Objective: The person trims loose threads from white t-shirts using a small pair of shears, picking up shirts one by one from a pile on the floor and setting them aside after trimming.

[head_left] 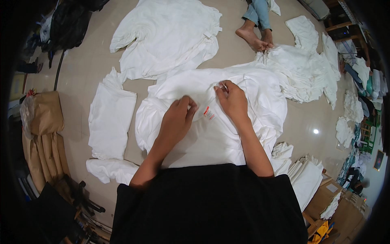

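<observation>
A white garment (pixel 195 140) is spread over my lap and the floor in front of me. A small white label with red print (pixel 209 113) lies on it between my hands. My left hand (pixel 178 116) is just left of the label, its thumb and fingers drawn together in a pinch over the cloth; what they grip is hidden. My right hand (pixel 233 101) is above and right of the label, thumb and fingers closed near a raised fold. Something small and pale shows at its fingertips, too little to name.
White garments lie in a heap (pixel 166 36) ahead, a folded stack (pixel 111 118) at left, and a pile (pixel 300 69) at right by another person's bare feet (pixel 254 38). Brown paper bags (pixel 46 114) stand far left. Cardboard boxes (pixel 323 197) and folded white cloths (pixel 304 179) are at lower right.
</observation>
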Tool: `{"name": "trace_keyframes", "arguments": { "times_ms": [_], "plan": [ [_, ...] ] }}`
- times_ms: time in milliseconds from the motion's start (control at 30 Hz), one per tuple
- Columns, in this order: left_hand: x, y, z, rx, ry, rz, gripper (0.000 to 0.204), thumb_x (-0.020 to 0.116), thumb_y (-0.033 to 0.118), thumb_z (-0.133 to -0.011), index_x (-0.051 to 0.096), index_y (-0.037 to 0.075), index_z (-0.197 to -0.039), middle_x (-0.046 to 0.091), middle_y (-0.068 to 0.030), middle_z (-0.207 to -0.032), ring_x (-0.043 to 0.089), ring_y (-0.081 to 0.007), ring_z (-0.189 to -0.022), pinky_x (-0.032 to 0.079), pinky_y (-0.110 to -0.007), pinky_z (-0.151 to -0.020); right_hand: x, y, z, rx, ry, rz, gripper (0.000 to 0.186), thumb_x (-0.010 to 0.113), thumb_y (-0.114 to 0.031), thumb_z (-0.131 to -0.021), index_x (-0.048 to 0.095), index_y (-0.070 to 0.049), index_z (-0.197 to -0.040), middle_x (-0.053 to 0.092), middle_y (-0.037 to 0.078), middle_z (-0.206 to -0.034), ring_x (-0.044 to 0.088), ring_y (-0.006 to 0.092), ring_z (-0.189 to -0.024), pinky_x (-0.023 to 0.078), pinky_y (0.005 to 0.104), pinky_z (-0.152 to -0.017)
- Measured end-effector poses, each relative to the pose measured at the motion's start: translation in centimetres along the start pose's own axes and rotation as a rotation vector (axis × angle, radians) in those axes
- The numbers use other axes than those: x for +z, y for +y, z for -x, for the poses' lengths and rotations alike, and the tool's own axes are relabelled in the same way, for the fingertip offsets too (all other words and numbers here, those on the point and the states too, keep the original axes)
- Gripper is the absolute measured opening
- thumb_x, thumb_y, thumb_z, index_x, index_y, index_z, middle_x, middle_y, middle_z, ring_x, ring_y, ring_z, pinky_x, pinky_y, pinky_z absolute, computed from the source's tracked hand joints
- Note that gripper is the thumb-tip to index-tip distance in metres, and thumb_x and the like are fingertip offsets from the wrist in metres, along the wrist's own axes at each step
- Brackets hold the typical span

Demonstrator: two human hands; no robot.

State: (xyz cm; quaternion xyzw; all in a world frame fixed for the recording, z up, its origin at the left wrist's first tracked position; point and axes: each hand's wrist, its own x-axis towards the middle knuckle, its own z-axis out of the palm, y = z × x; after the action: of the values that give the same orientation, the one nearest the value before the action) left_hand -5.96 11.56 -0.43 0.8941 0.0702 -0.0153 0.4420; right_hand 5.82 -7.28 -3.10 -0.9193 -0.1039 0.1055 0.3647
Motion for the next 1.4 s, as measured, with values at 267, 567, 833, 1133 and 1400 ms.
{"name": "trace_keyframes", "arguments": {
  "times_ms": [267,567,833,1133,1400],
  "plan": [
    [5.6,-3.9,-10.4,-0.13,-0.144,0.631,0.017,0.063,0.019,-0.108,0.06,0.002,-0.107,0.066,-0.0057,-0.095,0.062,-0.0121,-0.087,0.052,-0.029,-0.082,1.4,0.7,-0.9,0.135,0.039,-0.172,0.031,0.076,-0.022,-0.093,0.064,0.004,-0.106,0.075,0.022,-0.092,0.074,0.0353,-0.081,0.056,0.0426,-0.073],
    [6.8,-2.6,-9.3,-0.116,-0.024,0.878,0.012,0.069,0.014,-0.103,0.069,0.002,-0.103,0.066,0.0012,-0.089,0.056,-0.0045,-0.08,0.048,-0.023,-0.075,1.3,0.9,-0.4,0.084,0.113,-0.408,0.028,0.081,-0.008,-0.087,0.059,0.001,-0.103,0.069,0.01,-0.09,0.06,0.0157,-0.069,0.052,0.0317,-0.067],
    [6.1,-1.3,-8.2,-0.082,0.006,0.639,0.011,0.071,0.008,-0.101,0.073,-0.002,-0.103,0.07,-0.002,-0.091,0.062,-0.0071,-0.079,0.053,-0.025,-0.074,0.6,1.0,0.8,0.091,0.124,-0.527,0.028,0.081,-0.007,-0.087,0.058,-0.002,-0.1,0.062,0.004,-0.085,0.05,0.0094,-0.062,0.045,0.0281,-0.06],
    [5.0,-0.5,-8.1,0.159,-0.011,0.408,0.013,0.061,0.01,-0.107,0.062,-0.002,-0.101,0.071,-0.0062,-0.09,0.066,-0.0128,-0.078,0.057,-0.03,-0.074,-0.4,0.5,1.5,0.093,0.111,-0.492,0.026,0.081,-0.008,-0.088,0.059,-0.001,-0.099,0.064,0.004,-0.087,0.051,0.0088,-0.063,0.046,0.0279,-0.06],
    [5.8,-1.1,-7.9,-0.005,-0.054,0.606,0.014,0.064,0.012,-0.108,0.066,-0.001,-0.105,0.076,-0.0053,-0.096,0.066,-0.0076,-0.085,0.055,-0.025,-0.077,-0.3,1.7,1.6,0.144,0.075,-0.577,0.026,0.081,-0.01,-0.088,0.061,0.0,-0.102,0.065,0.005,-0.09,0.055,0.0089,-0.066,0.048,0.0274,-0.063]
  ]
}}
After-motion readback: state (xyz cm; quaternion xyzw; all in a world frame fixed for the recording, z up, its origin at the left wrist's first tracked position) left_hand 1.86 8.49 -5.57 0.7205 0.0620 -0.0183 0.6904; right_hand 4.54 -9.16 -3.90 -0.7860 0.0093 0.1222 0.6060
